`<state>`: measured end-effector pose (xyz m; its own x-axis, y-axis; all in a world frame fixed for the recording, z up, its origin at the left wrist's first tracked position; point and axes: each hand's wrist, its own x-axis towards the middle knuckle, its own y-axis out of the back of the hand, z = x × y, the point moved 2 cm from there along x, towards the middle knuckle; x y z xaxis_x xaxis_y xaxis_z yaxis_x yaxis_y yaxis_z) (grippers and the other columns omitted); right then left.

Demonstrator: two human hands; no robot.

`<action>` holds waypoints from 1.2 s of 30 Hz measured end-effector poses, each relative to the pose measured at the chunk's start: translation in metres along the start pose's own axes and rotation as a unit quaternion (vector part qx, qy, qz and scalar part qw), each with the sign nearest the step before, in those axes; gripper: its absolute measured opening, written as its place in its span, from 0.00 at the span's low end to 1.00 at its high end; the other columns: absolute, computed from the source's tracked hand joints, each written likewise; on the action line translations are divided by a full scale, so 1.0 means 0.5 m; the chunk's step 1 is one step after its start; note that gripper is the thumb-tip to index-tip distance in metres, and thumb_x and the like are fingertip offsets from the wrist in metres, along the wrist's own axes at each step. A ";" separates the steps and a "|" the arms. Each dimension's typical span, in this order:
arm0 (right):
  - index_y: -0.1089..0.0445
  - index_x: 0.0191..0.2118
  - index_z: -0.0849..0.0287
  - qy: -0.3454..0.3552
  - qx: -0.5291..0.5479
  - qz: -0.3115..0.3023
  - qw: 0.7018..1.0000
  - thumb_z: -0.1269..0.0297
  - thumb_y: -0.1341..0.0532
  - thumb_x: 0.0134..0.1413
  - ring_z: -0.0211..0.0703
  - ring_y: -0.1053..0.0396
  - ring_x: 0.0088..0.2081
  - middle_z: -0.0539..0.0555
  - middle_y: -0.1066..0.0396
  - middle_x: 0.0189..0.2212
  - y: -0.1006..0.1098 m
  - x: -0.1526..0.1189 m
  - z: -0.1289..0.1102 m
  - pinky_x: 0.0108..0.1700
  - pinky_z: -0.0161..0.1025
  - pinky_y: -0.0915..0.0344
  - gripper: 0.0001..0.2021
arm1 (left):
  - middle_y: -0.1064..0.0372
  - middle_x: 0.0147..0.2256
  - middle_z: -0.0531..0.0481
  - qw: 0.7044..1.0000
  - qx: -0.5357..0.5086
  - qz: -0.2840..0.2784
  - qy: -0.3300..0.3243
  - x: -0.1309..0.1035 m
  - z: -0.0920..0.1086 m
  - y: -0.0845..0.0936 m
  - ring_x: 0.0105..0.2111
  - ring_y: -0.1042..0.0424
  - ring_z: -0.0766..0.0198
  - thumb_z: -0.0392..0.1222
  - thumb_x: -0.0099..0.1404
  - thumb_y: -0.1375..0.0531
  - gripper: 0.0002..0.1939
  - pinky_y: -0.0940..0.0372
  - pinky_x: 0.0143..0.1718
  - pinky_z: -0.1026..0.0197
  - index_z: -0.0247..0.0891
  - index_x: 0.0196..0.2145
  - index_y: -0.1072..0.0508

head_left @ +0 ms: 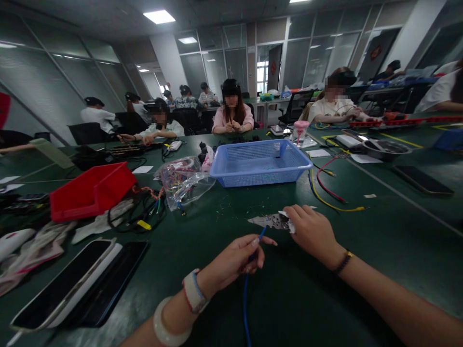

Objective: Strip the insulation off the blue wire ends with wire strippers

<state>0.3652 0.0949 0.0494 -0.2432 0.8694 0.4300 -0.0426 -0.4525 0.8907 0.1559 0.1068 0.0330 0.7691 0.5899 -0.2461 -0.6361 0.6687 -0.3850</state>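
Left hand [237, 260] pinching blue wire [247, 299] between thumb and fingertips, wire running from near edge upward, tip pointing at metal stripping tool [269, 221]; right hand [311, 231] closing over tool's handle, tool lying crosswise on green worktop [379, 241], blue basket [258, 164] sitting behind

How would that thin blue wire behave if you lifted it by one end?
The blue wire looks thin and bends loosely below the left hand, so it would probably droop rather than stay straight. It seems very light. Pinched between fingertips, its smooth coating might slide a little.
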 end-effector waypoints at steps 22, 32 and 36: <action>0.33 0.46 0.60 -0.059 0.073 -0.002 0.996 0.71 0.44 0.52 0.43 0.35 0.37 0.56 0.31 0.39 -0.010 -0.001 0.007 0.36 0.38 0.42 0.13 | 0.32 0.25 0.54 0.999 0.042 -0.022 0.019 0.000 -0.006 0.004 0.17 0.39 0.75 0.47 0.67 0.44 0.16 0.44 0.18 0.71 0.35 0.49 0.29; 0.34 0.35 0.60 -0.047 0.070 -0.001 0.996 0.69 0.42 0.52 0.44 0.39 0.36 0.56 0.34 0.34 -0.015 0.000 0.007 0.37 0.38 0.44 0.04 | 0.32 0.24 0.54 0.999 0.040 -0.018 0.013 -0.001 -0.005 0.004 0.17 0.39 0.75 0.48 0.66 0.43 0.18 0.44 0.17 0.72 0.34 0.49 0.29; 0.35 0.35 0.60 -0.048 0.063 -0.003 0.997 0.71 0.42 0.51 0.42 0.38 0.34 0.56 0.34 0.34 -0.015 -0.002 0.006 0.34 0.37 0.45 0.04 | 0.33 0.24 0.54 0.999 0.043 -0.012 0.012 -0.003 -0.004 0.002 0.16 0.40 0.75 0.49 0.66 0.43 0.19 0.45 0.17 0.72 0.34 0.49 0.29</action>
<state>0.3685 0.0978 0.0426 -0.1493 0.8901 0.4307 0.0802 -0.4233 0.9024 0.1544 0.1059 0.0313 0.7844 0.5635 -0.2593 -0.6202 0.7190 -0.3136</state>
